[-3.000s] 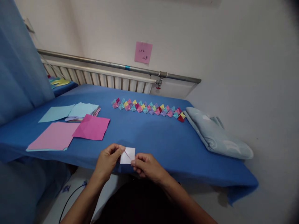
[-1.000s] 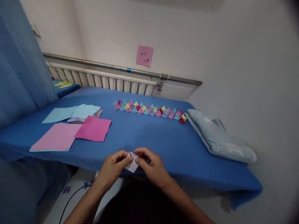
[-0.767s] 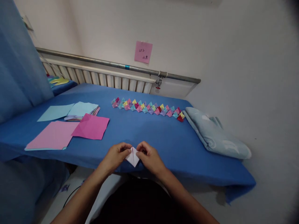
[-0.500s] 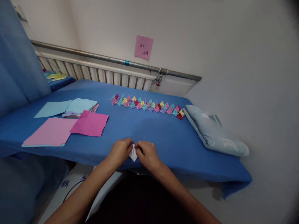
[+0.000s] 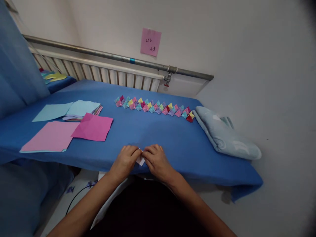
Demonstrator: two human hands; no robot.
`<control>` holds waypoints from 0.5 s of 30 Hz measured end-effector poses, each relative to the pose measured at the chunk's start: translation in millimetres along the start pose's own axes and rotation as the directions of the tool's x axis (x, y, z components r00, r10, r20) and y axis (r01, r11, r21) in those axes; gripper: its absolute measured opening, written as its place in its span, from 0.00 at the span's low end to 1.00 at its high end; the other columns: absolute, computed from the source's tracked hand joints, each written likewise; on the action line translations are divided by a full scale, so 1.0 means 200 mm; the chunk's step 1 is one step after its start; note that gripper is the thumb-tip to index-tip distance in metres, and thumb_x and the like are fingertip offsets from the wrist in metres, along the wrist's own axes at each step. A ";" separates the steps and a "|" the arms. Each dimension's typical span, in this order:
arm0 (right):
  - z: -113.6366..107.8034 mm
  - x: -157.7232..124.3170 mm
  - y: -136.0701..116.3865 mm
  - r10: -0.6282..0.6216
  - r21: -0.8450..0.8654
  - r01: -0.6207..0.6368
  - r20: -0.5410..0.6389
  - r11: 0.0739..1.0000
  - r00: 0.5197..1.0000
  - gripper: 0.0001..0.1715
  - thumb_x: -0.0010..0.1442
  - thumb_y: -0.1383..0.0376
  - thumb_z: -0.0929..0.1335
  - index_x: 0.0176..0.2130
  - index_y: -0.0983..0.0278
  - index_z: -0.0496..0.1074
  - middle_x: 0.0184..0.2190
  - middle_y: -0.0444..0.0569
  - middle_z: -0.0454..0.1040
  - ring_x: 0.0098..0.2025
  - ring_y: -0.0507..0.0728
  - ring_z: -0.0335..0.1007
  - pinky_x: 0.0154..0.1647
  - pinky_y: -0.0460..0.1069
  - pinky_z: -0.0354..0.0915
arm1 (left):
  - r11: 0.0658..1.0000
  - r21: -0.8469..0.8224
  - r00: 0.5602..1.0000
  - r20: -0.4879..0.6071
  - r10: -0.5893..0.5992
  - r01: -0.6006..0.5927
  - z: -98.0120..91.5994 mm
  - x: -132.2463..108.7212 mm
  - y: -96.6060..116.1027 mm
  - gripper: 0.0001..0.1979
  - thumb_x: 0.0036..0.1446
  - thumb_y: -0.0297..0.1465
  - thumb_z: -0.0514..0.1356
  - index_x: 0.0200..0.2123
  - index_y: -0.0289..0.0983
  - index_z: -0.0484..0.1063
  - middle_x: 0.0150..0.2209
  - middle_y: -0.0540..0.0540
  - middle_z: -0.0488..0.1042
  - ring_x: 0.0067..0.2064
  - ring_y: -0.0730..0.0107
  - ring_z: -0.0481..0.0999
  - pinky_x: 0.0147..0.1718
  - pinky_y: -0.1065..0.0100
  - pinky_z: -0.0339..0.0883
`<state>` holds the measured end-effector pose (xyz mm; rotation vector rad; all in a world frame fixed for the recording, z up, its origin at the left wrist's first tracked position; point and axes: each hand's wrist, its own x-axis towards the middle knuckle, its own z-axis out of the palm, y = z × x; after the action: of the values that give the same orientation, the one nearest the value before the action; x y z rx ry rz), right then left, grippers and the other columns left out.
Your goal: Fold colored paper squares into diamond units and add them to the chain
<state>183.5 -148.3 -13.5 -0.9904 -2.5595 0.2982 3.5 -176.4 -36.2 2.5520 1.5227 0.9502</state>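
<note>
A small piece of white folded paper (image 5: 141,161) lies at the front of the blue-covered table (image 5: 158,131), its pointed end toward me. My left hand (image 5: 126,160) grips its left side, thumb and fingers closed. From the right, my right hand (image 5: 156,160) pinches the paper too, and the two hands nearly meet at its far end. The fingers hide most of the paper. Beyond them, small folded paper pieces (image 5: 154,107) in many colours stand in two staggered rows.
At the left lie a magenta sheet (image 5: 93,127), pink sheets (image 5: 50,136) and a stack of light blue paper (image 5: 85,107). A folded pale blanket (image 5: 225,135) rests at the right end. A radiator (image 5: 98,74) and pipe run along the back wall.
The fingers of both hands have closed further over the white paper, covering more of it. The whole view has shifted slightly; the sheets and rows of folded pieces stay in place.
</note>
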 end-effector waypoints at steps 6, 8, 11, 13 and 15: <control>-0.05 -0.02 0.00 -0.027 0.020 0.026 0.070 0.999 0.997 0.14 0.62 0.69 0.64 0.48 0.60 0.71 0.44 0.50 0.73 0.42 0.57 0.60 0.44 0.53 0.53 | 0.996 0.033 0.994 -0.068 0.086 -0.084 -0.05 -0.09 0.03 0.16 0.61 0.21 0.47 0.46 0.36 0.69 0.44 0.42 0.77 0.44 0.65 0.75 0.49 0.57 0.60; -0.07 -0.02 -0.01 -0.022 0.041 0.019 0.070 0.999 0.997 0.14 0.61 0.67 0.65 0.47 0.61 0.71 0.45 0.49 0.73 0.42 0.57 0.61 0.45 0.53 0.53 | 0.997 0.027 0.995 -0.069 0.071 -0.069 -0.07 -0.10 0.05 0.14 0.60 0.21 0.50 0.47 0.36 0.69 0.45 0.42 0.77 0.46 0.64 0.75 0.52 0.56 0.58; -0.08 -0.03 0.00 -0.011 0.071 0.007 0.060 0.997 0.998 0.14 0.58 0.67 0.67 0.46 0.63 0.70 0.45 0.48 0.73 0.43 0.56 0.61 0.45 0.52 0.52 | 0.999 0.008 0.998 -0.055 0.035 -0.035 -0.07 -0.10 0.05 0.13 0.58 0.23 0.52 0.46 0.37 0.69 0.46 0.43 0.77 0.46 0.64 0.75 0.53 0.55 0.57; -0.07 -0.03 0.00 -0.012 0.081 0.008 0.060 0.997 0.998 0.13 0.57 0.68 0.67 0.44 0.62 0.70 0.44 0.47 0.74 0.42 0.56 0.61 0.45 0.52 0.52 | 1.000 -0.001 0.998 -0.051 0.026 -0.026 -0.08 -0.09 0.05 0.12 0.58 0.24 0.53 0.45 0.38 0.70 0.45 0.44 0.77 0.46 0.64 0.75 0.53 0.55 0.58; -0.07 -0.03 0.01 -0.016 0.087 0.011 0.057 0.996 0.998 0.12 0.57 0.67 0.67 0.43 0.62 0.71 0.43 0.47 0.74 0.42 0.56 0.61 0.45 0.51 0.52 | 1.000 -0.012 0.998 -0.051 0.027 -0.027 -0.08 -0.09 0.04 0.12 0.58 0.24 0.53 0.43 0.38 0.70 0.44 0.44 0.77 0.46 0.64 0.76 0.53 0.55 0.58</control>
<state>195.0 -149.4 -3.9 -0.9450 -2.5799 0.4368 -3.5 -199.7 -29.1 2.5655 1.4935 1.0321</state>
